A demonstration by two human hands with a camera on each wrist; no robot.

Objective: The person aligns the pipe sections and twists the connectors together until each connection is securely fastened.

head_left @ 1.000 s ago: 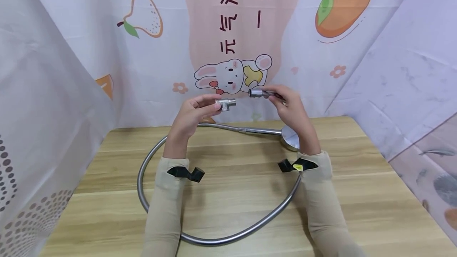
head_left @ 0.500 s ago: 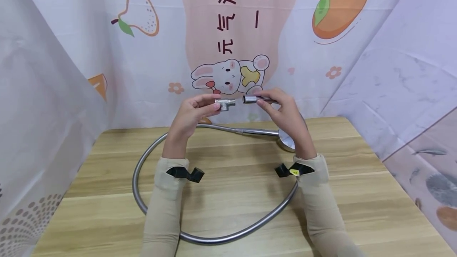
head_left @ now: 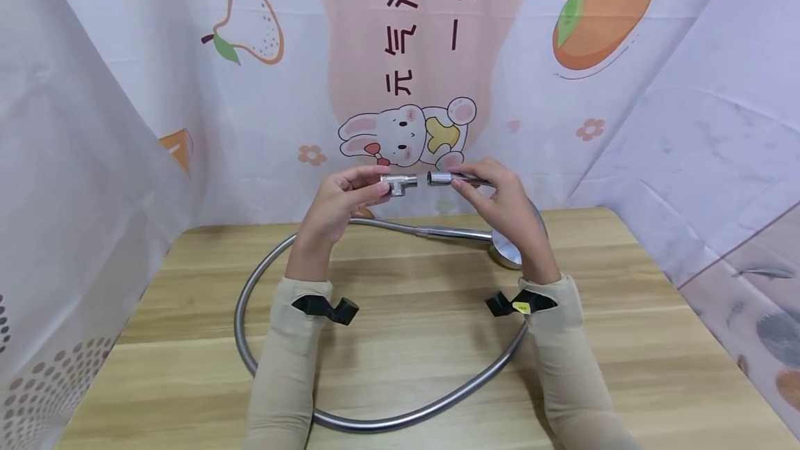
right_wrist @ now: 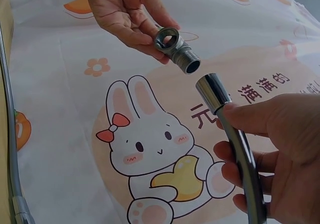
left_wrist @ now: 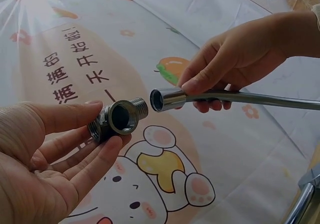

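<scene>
My left hand (head_left: 344,203) pinches a metal tee fitting (head_left: 398,184) between thumb and fingers, above the back of the table. Its threaded end (left_wrist: 141,107) points toward my right hand, and an open side port shows in both wrist views. In my right hand (head_left: 500,196) is the end of a shower hose (right_wrist: 245,164), held just behind its chrome nut (right_wrist: 213,92). The nut's open mouth faces the thread, roughly in line with it, across a small gap. The two parts do not touch.
The grey hose loops over the wooden table (head_left: 400,311) below my arms. Its far end joins a chrome shower head (head_left: 505,250), partly hidden behind my right wrist. A printed curtain (head_left: 269,110) hangs behind the table.
My right hand has brought the hose nut left and slightly down, level with the tee fitting, and the gap between them has narrowed. My left hand has stayed nearly still.
</scene>
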